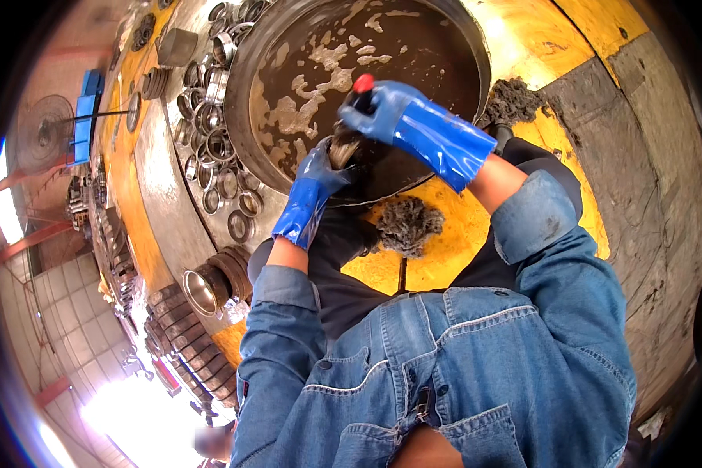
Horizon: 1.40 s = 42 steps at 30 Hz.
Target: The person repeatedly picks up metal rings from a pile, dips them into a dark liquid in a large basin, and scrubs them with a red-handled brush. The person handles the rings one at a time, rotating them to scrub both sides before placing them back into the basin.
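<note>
Lying left of your left hand (320, 173), many metal rings (215, 87) crowd beside the round basin (240, 109); whether they are finished or waiting cannot be told. Your left hand is curled, thumb apart from fingers, at the bristles of the brush (342, 153); any part it grips is hidden. That brush sits between your hands, over the basin's near side, so brushing looks under way, not done. Your right hand (382, 109) is wrapped around its red-tipped handle. Beyond both hands, the basin holds dark brown liquid (413, 62) with pale foam patches, its bottom unseen.
</note>
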Available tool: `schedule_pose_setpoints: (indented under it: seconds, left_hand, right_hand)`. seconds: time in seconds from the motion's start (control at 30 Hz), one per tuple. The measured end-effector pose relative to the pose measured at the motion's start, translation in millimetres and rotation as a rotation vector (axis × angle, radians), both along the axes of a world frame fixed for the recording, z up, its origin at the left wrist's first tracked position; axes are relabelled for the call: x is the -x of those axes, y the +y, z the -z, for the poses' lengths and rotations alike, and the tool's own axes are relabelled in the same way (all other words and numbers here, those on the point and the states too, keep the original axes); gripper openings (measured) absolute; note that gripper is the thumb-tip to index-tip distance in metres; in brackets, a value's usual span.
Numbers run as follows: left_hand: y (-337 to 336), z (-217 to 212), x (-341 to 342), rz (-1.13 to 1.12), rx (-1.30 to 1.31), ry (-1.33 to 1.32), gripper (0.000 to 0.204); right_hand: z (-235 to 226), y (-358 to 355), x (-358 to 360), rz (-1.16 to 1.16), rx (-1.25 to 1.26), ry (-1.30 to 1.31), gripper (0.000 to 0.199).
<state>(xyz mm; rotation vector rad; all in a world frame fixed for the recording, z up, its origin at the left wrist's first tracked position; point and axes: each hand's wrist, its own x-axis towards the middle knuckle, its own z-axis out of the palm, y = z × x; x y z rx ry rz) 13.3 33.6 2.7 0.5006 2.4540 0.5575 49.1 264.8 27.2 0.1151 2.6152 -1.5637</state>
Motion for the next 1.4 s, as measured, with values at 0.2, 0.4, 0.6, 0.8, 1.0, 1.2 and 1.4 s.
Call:
schedule_pose_setpoints:
  seconds: [0.2,0.4,0.6,0.8,1.0,1.2,1.4]
  left_hand:
    - [70,-37,15,0.084,0.221,0.141,0.076]
    - [81,-7,27,0.062,0.175,0.137,0.058]
    - [-4,9,-12,-0.124,-0.17,0.192,0.08]
    - [-24,25,-9,-0.217,-0.257,-0.073,0.074]
    - [2,-6,-16,-0.16,-0.078,0.062,0.076]
    - [-2,6,-13,-0.144,-0.058,0.07,0.075]
    - [5,11,-9,-0.078,0.024,0.178,0.078]
  right_hand:
    - [26,28,15,0.269,0.042,-0.342,0.053]
    - [53,26,16,0.147,-0.199,-0.459,0.048]
    - [0,17,9,0.273,0.104,-0.042,0.045]
    - [-12,-25,-21,-0.16,-0.032,0.212,0.039]
    - [5,31,-6,0.143,-0.131,-0.113,0.046]
    - [-13,-2,-9,-0.013,0.102,0.033,0.039]
    - [8,10,-9,0.107,-0.014,0.007,0.047]
